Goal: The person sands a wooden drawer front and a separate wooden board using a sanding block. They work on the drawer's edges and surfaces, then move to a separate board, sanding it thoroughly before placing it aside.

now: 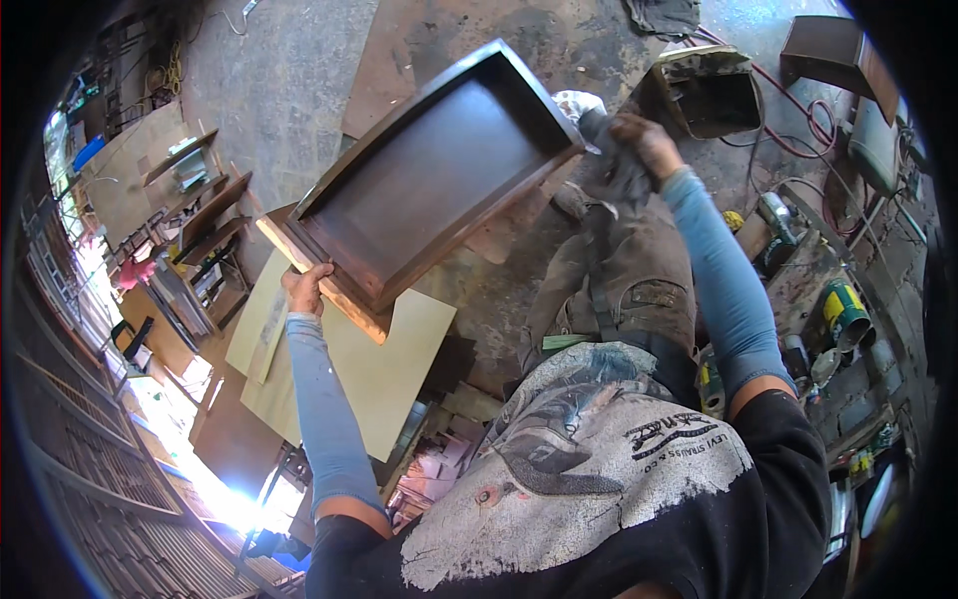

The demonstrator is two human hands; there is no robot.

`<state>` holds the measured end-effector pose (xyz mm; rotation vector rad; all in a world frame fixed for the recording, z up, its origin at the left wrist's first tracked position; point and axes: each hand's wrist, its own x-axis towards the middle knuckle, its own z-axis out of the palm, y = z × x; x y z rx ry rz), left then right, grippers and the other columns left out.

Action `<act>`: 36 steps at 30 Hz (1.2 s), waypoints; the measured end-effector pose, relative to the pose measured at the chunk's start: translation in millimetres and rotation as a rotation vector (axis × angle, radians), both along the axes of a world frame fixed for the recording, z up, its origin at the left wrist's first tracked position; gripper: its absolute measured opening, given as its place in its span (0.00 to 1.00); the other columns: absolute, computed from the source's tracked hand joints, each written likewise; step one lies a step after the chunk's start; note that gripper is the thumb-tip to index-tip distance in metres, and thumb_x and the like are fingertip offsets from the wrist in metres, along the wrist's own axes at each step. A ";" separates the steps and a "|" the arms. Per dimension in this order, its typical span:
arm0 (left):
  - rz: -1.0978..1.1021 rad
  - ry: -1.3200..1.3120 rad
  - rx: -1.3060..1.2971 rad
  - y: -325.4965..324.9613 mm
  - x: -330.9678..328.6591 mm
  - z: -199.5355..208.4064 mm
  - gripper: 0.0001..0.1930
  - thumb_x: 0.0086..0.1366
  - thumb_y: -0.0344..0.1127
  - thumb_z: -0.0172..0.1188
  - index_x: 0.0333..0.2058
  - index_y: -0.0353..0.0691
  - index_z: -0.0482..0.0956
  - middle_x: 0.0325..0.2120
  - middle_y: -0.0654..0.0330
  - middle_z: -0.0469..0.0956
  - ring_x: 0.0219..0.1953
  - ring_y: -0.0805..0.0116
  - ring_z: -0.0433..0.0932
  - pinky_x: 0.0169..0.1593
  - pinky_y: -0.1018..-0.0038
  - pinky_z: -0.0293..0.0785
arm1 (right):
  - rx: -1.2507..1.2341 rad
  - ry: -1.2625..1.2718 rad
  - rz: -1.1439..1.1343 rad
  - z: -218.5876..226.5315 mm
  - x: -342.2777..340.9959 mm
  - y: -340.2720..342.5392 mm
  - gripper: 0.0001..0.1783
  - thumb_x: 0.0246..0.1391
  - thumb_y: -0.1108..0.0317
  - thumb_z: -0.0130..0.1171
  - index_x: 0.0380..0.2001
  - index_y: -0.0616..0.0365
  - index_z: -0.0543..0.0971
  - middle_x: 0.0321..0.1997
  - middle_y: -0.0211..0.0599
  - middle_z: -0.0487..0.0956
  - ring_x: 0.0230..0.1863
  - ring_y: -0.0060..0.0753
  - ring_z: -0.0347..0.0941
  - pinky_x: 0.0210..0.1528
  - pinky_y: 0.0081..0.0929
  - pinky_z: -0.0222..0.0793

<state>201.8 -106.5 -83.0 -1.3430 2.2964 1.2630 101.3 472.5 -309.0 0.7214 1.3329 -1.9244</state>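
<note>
A dark brown wooden drawer [439, 185] is held up in front of me, tilted, with its hollow inside facing me. My left hand [305, 289] grips the edge of its front panel [344, 299], where a strip of lighter, bare wood shows. Off the drawer's far right corner, my right hand [647, 146] is closed on a crumpled dark grey rag [621, 178]. A whitish cloth or paper piece [579, 105] shows beside that corner; whether it touches the drawer I cannot tell.
A square, stained bin [704, 95] stands beyond my right hand, near a red hose [818, 135] and another brown drawer-like box [838, 60]. Cans [846, 314] crowd a bench at the right. Pale board [399, 369] lies below the drawer; wooden panels [215, 220] stand at the left.
</note>
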 end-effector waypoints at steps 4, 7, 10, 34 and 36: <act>0.133 0.113 0.139 27.5 14.2 -77.5 0.28 0.41 0.15 0.67 0.44 0.23 0.71 0.37 0.50 0.78 0.35 0.59 0.81 0.40 0.70 0.80 | -0.297 -0.100 -0.120 41.2 -25.3 71.0 0.32 0.54 0.65 0.64 0.60 0.64 0.68 0.53 0.41 0.78 0.46 0.31 0.77 0.50 0.28 0.74; 0.217 0.129 0.174 48.7 19.5 -152.8 0.22 0.41 0.18 0.67 0.40 0.27 0.74 0.33 0.54 0.78 0.33 0.62 0.78 0.39 0.69 0.77 | 0.003 -0.018 0.122 1.5 -0.7 83.6 0.32 0.54 0.64 0.66 0.60 0.66 0.69 0.51 0.40 0.79 0.47 0.29 0.76 0.49 0.26 0.73; 0.285 0.105 0.130 107.0 3.1 -185.8 0.20 0.41 0.17 0.66 0.37 0.27 0.74 0.32 0.56 0.77 0.33 0.63 0.77 0.39 0.67 0.75 | 0.190 -0.114 0.327 -15.8 34.9 74.0 0.24 0.57 0.63 0.63 0.52 0.69 0.75 0.47 0.38 0.80 0.44 0.24 0.75 0.47 0.22 0.72; 0.640 0.471 1.222 124.6 153.7 -220.0 0.41 0.50 0.19 0.48 0.67 0.38 0.55 0.66 0.54 0.58 0.67 0.57 0.59 0.67 0.62 0.57 | 0.488 1.207 0.595 -10.8 116.4 -370.8 0.21 0.50 0.70 0.59 0.50 0.58 0.79 0.50 0.57 0.76 0.47 0.58 0.74 0.51 0.44 0.71; 0.595 0.484 1.175 117.4 160.9 -223.9 0.39 0.48 0.19 0.49 0.64 0.38 0.60 0.60 0.54 0.67 0.60 0.57 0.69 0.61 0.60 0.68 | 0.441 1.214 0.560 0.9 172.4 -317.6 0.21 0.48 0.74 0.60 0.48 0.58 0.79 0.48 0.56 0.76 0.46 0.59 0.75 0.48 0.45 0.74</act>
